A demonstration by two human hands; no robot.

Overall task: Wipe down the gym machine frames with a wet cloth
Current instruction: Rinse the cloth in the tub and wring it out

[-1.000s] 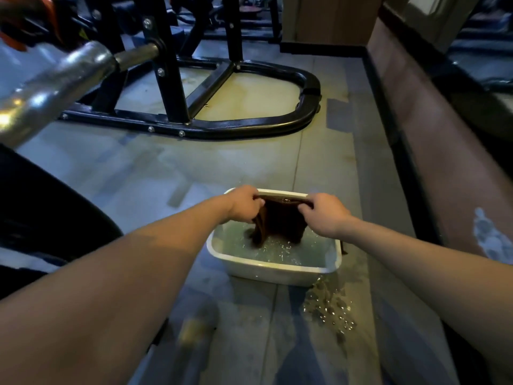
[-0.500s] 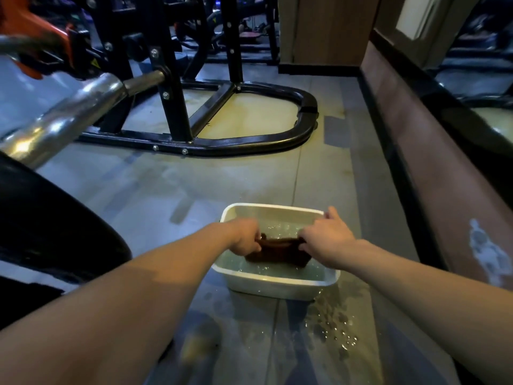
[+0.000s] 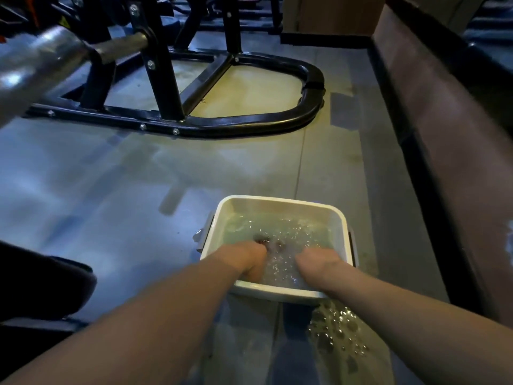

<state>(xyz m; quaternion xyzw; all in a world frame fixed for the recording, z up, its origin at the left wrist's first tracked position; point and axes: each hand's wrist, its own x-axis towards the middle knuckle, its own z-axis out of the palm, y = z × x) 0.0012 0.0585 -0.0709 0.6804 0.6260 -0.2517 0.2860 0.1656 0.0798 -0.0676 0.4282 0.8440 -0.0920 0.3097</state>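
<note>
White tub, lower centre: you've plunged the cloth under; left hand and right hand submerged, grip unclear — soaking, wiping's ahead.

Location: a gym floor. A black tubular machine frame with bolted joints stands at far left on grey floor tiling. A chromed steel bar projects at upper left. Further machine bases are visible at the far end.
</note>
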